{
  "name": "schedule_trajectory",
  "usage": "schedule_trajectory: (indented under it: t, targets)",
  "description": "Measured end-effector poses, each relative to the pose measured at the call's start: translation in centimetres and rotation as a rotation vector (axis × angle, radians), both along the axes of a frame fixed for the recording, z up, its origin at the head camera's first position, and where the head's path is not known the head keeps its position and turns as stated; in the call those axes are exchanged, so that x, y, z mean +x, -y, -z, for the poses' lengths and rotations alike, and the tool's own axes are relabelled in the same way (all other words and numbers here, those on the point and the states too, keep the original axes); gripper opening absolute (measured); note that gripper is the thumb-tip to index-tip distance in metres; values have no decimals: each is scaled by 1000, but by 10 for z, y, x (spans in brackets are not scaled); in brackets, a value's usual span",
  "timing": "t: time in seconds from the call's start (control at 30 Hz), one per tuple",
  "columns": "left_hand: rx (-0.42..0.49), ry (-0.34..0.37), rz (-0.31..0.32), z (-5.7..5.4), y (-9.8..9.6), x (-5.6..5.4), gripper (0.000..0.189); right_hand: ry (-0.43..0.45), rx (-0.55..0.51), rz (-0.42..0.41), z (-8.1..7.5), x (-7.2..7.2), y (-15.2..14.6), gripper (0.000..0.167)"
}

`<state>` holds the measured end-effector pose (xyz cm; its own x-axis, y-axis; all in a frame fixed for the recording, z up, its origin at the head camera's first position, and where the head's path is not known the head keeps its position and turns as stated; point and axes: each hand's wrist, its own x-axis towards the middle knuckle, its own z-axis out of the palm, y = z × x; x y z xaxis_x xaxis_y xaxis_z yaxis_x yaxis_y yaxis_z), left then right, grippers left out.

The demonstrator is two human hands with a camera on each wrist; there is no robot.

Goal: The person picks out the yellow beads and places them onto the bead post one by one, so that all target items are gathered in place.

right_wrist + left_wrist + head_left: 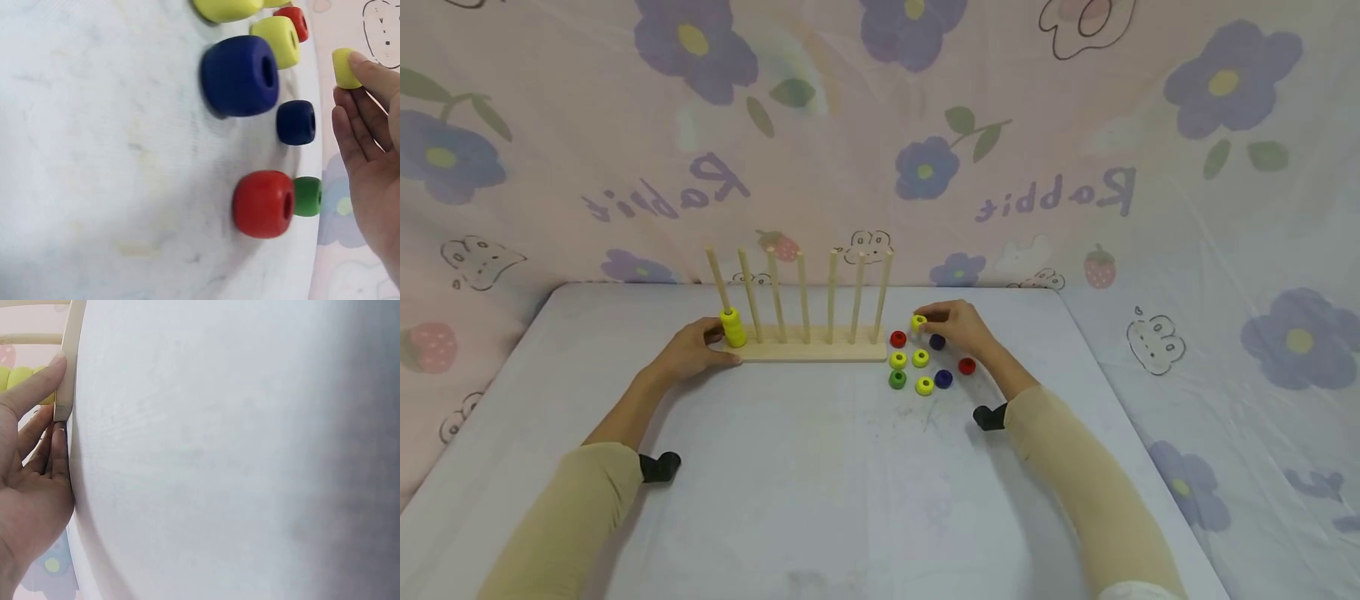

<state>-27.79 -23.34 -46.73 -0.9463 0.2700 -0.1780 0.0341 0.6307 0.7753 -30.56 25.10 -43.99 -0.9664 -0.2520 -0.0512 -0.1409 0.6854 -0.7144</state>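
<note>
A wooden peg rack with several upright pegs stands at the back of the table. Yellow beads are stacked low on its leftmost peg. My left hand grips the left end of the rack. In the left wrist view its thumb lies along the base's edge, with the other fingers around the end. To the right of the rack my right hand pinches a yellow bead between thumb and fingers, above the tabletop beads. The other pegs carry no beads.
Loose beads lie right of the rack: a red bead, another red bead, a green bead, dark blue beads and yellow beads. A second green bead shows in the right wrist view. Behind the white table hangs a patterned cloth.
</note>
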Motion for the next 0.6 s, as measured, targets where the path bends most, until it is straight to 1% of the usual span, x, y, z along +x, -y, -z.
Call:
schedule_trajectory:
  t: [0.3, 0.47, 0.6]
  targets:
    - [1, 4, 1, -2, 1, 1, 87, -56, -55, 20, -21, -1, -1, 31]
    - [3, 4, 7, -4, 0, 1, 87, -88, -96, 10, -34, 0, 0, 33]
    - [4, 9, 9, -5, -1, 2, 86, -82, -93, 37, -45, 1, 2, 34]
